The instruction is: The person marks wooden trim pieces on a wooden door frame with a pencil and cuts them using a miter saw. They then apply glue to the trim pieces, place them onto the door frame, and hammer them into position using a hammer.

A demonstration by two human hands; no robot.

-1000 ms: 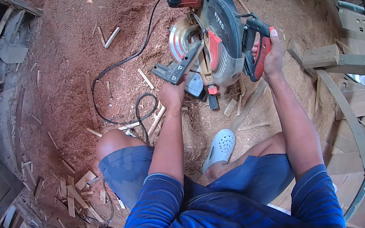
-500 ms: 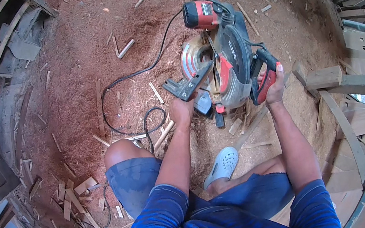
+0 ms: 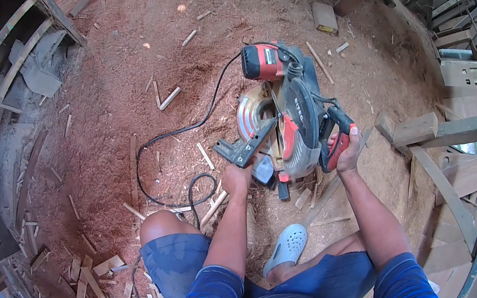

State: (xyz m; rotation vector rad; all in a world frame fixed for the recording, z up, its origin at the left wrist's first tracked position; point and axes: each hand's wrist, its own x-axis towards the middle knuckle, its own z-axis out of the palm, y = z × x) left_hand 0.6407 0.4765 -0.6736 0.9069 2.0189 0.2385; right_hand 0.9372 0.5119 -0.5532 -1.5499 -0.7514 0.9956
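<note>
A red and black miter saw [image 3: 301, 110] stands on the sawdust-covered ground in front of me. My right hand [image 3: 347, 151] is wrapped round its red and black handle at the right. Beside the black fence [image 3: 239, 152] on the saw's left is my left hand [image 3: 236, 179], with curled fingers mostly hidden from view. A pale wooden stick [image 3: 214, 208] runs from beside that hand toward my knee; whether the hand grips it I cannot tell. The clear blade guard [image 3: 302, 160] sits low over the saw's table, hiding the blade's lower part.
A black power cord [image 3: 152, 139] loops over the ground left of the saw. Wood offcuts [image 3: 90, 278] lie piled at the lower left. Wooden frames [image 3: 437, 128] stand along the right, and a wood block [image 3: 324, 17] lies at the far right. My shoe [image 3: 285, 247] is close to the saw.
The view has shifted, so the saw and both hands appear lower and slightly further left. Both hands keep their places at the saw.
</note>
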